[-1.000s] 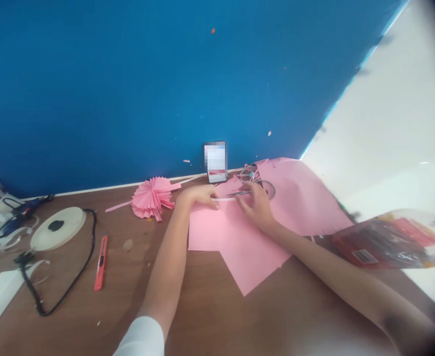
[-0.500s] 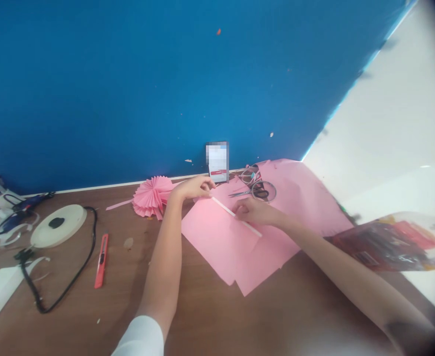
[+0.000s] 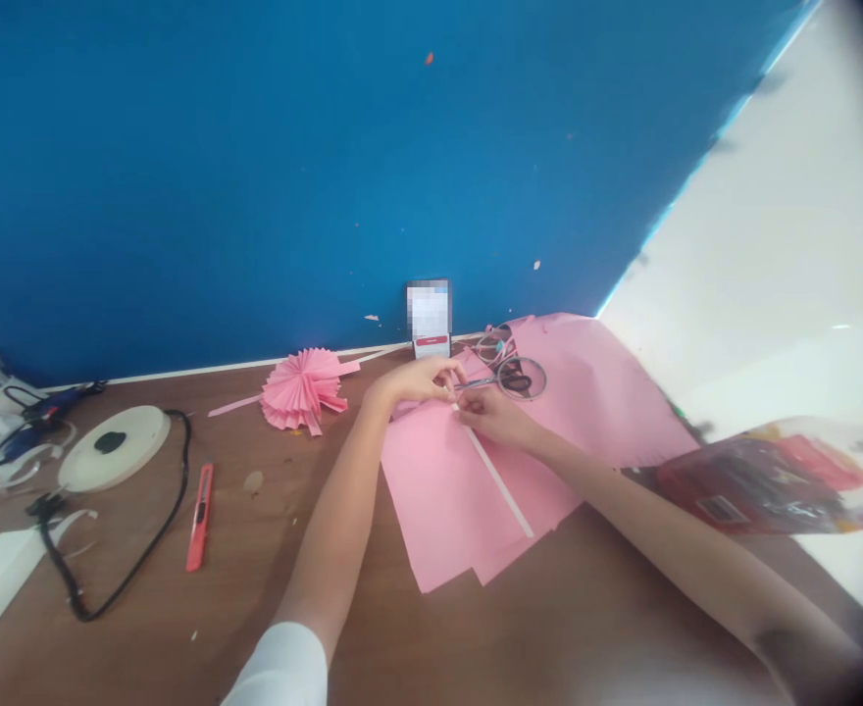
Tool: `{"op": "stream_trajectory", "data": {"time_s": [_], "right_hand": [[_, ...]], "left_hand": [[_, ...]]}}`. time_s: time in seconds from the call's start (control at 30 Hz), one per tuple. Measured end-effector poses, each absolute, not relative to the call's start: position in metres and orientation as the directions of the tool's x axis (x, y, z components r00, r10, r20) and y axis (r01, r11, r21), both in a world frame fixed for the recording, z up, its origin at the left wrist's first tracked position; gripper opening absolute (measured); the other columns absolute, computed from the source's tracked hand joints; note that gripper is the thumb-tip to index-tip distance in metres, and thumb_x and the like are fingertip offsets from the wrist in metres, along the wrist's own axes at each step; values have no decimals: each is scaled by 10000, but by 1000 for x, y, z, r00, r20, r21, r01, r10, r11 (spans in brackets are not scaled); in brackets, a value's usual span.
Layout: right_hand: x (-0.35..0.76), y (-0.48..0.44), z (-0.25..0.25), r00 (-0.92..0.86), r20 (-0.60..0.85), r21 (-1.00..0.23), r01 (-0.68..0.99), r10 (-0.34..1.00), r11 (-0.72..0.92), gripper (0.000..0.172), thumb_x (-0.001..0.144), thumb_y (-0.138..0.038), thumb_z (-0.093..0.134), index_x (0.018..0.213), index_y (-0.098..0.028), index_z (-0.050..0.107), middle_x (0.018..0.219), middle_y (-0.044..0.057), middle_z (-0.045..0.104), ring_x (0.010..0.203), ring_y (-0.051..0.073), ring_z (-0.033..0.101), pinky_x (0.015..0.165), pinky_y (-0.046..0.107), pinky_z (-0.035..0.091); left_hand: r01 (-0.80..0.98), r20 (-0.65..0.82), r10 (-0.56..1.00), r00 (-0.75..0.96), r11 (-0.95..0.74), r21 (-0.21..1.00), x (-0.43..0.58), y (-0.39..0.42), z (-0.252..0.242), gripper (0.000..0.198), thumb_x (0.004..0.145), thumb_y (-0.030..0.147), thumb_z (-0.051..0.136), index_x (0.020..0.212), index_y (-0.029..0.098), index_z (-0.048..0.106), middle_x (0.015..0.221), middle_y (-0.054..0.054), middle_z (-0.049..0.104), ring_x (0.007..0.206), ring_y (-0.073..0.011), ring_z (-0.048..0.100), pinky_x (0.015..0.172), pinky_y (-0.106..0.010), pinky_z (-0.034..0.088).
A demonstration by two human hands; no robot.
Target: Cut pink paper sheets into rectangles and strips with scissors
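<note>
A sheet of pink paper [image 3: 431, 490] lies at a slant on the table, with a narrow white strip of tape [image 3: 501, 482] along its right edge. At the far end of that strip, both hands meet almost fingertip to fingertip. My left hand [image 3: 424, 378] is closed at the sheet's far corner, its thumb and finger pinched together. Closed as well, my right hand [image 3: 501, 417] pinches the strip's end; the exact grip is partly hidden by the fingers. More pink paper [image 3: 549, 490] lies beneath. Scissors [image 3: 516, 378] rest just beyond my right hand.
A phone [image 3: 431, 324] leans on the blue wall. To the left are a pleated pink paper rosette [image 3: 303, 390], a red box cutter [image 3: 200, 518], a round cream-coloured device [image 3: 115, 449] and a black cable [image 3: 185, 471]. A plastic bag [image 3: 770, 480] lies at the right.
The top pink sheet has turned, so its white strip runs more steeply toward me. My left hand has moved right, and my right hand has slid from mid-strip to the far end.
</note>
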State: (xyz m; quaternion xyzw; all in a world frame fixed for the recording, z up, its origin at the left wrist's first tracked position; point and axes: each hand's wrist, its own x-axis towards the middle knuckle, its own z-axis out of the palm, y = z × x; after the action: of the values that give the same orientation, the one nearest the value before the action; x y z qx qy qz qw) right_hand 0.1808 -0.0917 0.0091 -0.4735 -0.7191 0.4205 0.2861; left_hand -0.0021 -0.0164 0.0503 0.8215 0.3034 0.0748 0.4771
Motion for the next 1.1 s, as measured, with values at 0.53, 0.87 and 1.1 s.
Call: {"op": "stream_trajectory", "data": {"time_s": [0.53, 0.87, 1.1], "right_hand": [[185, -89, 17, -271, -78, -884, 464, 960, 59, 214, 717, -348, 560, 615, -163, 520, 529, -39, 463, 486, 83, 374, 493, 231, 257], [179, -94, 15, -286, -129, -960, 274, 949, -48, 274, 746, -439, 588, 697, -176, 531, 515, -46, 491, 438, 87, 419, 467, 225, 302], [182, -91, 7, -249, 47, -916, 376, 967, 141, 252, 843, -403, 499, 800, -172, 591, 679, 26, 641, 586, 152, 595, 593, 280, 450]], "left_hand": [[475, -89, 691, 718, -392, 787, -2, -20, 43, 317, 806, 187, 466, 1122, 213, 476, 907, -25, 619, 767, -128, 560, 697, -241, 406], [392, -115, 608, 785, -344, 853, -10, -11, 47, 261, 776, 359, 589, 899, 130, 616, 909, -58, 637, 833, -149, 576, 758, -255, 423], [458, -225, 562, 796, -315, 831, -8, -10, 35, 283, 724, 381, 632, 821, 116, 655, 762, -36, 641, 680, -131, 561, 620, -238, 388]]}}
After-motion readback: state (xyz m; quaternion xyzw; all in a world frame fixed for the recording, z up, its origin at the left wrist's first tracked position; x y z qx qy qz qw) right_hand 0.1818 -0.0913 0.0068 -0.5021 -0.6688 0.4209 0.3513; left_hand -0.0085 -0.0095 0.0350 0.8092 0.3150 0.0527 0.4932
